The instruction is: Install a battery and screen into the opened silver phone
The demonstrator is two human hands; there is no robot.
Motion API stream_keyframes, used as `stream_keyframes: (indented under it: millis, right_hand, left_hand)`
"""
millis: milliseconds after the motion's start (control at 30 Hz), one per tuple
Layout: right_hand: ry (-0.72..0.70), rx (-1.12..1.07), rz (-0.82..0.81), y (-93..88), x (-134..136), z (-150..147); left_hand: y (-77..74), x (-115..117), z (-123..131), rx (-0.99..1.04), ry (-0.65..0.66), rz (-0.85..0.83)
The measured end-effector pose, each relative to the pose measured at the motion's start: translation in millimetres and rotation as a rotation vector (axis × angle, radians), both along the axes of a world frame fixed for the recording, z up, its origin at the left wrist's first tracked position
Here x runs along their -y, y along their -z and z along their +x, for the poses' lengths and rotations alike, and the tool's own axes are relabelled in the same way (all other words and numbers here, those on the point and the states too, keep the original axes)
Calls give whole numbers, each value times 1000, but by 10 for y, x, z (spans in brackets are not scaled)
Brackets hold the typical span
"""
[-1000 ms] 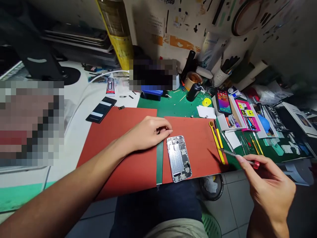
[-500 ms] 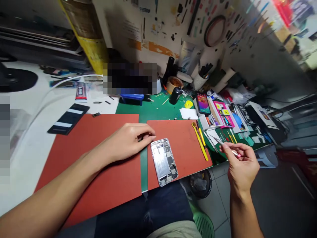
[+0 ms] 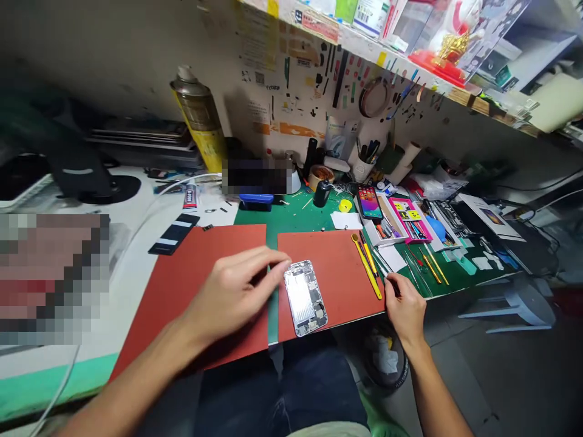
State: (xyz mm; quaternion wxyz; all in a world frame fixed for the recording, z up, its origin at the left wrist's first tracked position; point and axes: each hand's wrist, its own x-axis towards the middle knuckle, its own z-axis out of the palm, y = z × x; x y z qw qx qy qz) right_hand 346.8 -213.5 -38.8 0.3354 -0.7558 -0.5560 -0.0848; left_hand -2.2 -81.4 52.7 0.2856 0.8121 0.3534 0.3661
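Note:
An opened phone (image 3: 304, 298) lies on the right red-brown mat (image 3: 339, 267), with its battery and inner parts showing. My left hand (image 3: 237, 285) reaches over the left mat, thumb and forefinger together at the phone's upper left corner. Whether anything is pinched between those fingertips cannot be seen. Beyond the right mat's edge, my right hand (image 3: 405, 303) is closed at the near end of slim silver tools (image 3: 381, 260); what it grips is mostly hidden by the fingers. A yellow-handled brush (image 3: 367, 267) lies just left of that hand.
Thin gold tools (image 3: 436, 264) lie to the right. Behind stand open boxes (image 3: 387, 227) of small tools, a phone with a lit screen (image 3: 368, 202) and a black bottle (image 3: 322, 193). A spray can (image 3: 200, 115) stands far left. Below the table edge is a bin (image 3: 385, 361).
My right hand has moved left and down to the tools at the mat's edge. The silver screwdriver-like tool it held up no longer shows in it. My left hand stays by the phone; the view has shifted.

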Motion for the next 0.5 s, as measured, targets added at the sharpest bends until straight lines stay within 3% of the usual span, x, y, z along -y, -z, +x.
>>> stream_keyframes:
  millis: [133, 333, 433, 500]
  right_hand:
    - [-52, 60, -2, 54, 15, 58]
    - [-61, 113, 27, -120, 72, -63]
    - [-62, -243, -55, -230, 72, -392]
    - [-165, -601, -184, -266, 12, -671]
  left_hand:
    - [45, 525, -100, 79, -15, -163]
    - [384, 960, -101, 327, -188, -677]
    - [500, 1020, -12, 537, -198, -919]
    - [531, 1048, 60, 649, -182, -1025]
